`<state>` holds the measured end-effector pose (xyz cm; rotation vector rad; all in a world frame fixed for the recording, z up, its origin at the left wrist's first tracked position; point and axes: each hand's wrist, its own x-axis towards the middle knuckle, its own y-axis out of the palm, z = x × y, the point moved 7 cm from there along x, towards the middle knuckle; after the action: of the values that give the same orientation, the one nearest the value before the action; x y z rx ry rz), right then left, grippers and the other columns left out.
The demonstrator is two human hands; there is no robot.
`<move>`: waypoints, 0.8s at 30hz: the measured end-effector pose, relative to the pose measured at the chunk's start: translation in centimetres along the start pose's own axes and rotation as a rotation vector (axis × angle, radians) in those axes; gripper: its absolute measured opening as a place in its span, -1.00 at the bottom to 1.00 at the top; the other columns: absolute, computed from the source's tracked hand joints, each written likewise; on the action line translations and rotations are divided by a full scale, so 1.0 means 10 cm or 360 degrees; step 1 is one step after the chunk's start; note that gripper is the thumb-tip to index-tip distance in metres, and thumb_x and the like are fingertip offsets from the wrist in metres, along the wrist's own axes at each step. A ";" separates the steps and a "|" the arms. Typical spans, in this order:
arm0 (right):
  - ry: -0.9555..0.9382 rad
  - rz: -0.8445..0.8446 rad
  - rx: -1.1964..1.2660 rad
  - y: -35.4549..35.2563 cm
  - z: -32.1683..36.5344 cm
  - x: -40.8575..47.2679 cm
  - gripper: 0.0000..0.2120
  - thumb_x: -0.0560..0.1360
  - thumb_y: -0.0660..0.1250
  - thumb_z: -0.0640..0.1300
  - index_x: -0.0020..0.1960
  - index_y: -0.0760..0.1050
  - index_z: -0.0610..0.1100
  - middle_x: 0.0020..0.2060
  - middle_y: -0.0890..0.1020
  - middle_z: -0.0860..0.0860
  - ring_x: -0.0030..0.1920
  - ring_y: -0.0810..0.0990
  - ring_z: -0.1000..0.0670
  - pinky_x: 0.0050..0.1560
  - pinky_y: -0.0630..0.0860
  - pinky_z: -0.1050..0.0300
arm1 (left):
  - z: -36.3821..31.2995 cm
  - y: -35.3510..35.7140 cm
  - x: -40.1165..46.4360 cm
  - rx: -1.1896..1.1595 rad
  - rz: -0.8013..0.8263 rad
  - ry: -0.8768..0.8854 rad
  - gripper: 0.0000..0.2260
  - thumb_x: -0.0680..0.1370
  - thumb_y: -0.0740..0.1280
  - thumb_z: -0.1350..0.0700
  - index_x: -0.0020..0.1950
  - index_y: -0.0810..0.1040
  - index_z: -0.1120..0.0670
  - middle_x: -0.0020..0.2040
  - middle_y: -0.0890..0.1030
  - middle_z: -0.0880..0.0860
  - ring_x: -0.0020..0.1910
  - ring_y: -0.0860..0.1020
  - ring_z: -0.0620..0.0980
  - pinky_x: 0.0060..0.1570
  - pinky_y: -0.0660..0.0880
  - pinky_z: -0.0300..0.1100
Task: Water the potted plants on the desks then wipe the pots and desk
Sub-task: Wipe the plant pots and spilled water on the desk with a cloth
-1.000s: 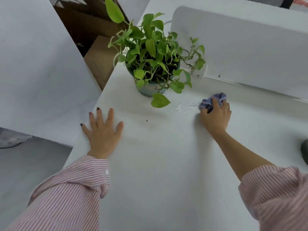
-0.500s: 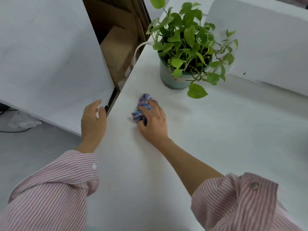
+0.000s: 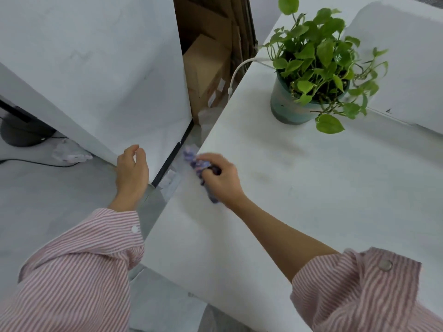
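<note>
At the white bench's point(image 3: 311, 188) left edge, the right hand point(image 3: 221, 179) has its grip clamped on a crumpled blue-purple cloth point(image 3: 199, 166). Just left of it, off the bench, the left hand point(image 3: 131, 171) hangs loosely curled, holding nothing. Well beyond the right hand stands a leafy green plant in a round teal ceramic pot point(image 3: 287, 109).

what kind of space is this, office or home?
Probably an office or workroom. A white desk with a white divider panel behind a potted plant, a white cable over the desk edge, and cardboard boxes stacked in the gap beside it.
</note>
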<state>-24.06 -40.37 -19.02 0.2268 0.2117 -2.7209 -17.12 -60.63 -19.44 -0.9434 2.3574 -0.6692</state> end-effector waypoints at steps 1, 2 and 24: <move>-0.0012 -0.0135 -0.0044 -0.11 0.01 0.06 -0.77 0.44 0.24 -0.32 0.00 0.60 -0.12 0.00 0.59 -0.03 -0.22 0.60 -0.01 -0.17 0.57 0.04 | -0.01 0.01 -0.03 -0.0016 0.0017 0.0002 -0.63 0.62 0.02 0.01 0.39 0.33 0.06 0.36 0.37 0.09 0.32 0.33 0.06 0.33 0.23 -0.03; -0.0057 -0.0194 -0.0182 -0.17 0.01 0.08 -0.75 0.43 0.24 -0.28 0.03 0.59 -0.11 0.03 0.58 -0.04 -0.14 0.61 -0.06 -0.07 0.57 -0.02 | -0.01 0.02 -0.08 -0.0034 0.0027 0.0004 -0.63 0.62 0.02 0.01 0.39 0.33 0.06 0.36 0.37 0.08 0.32 0.33 0.05 0.33 0.24 -0.05; 0.0449 -0.0271 -0.0182 -1.89 -0.14 -1.33 -0.85 0.45 0.26 -0.29 -0.23 0.59 -0.22 -0.54 0.54 0.07 -0.49 0.48 0.05 -0.39 0.42 0.23 | -0.76 1.28 -1.75 0.0551 0.0516 0.0662 -0.64 0.58 0.20 0.06 0.37 0.35 0.08 0.39 0.36 0.10 0.33 0.35 0.11 0.29 0.26 0.01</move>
<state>-19.43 -17.94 -15.71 0.5845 0.4850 -2.8235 -16.96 -37.83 -16.76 -0.2799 2.5406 -1.1762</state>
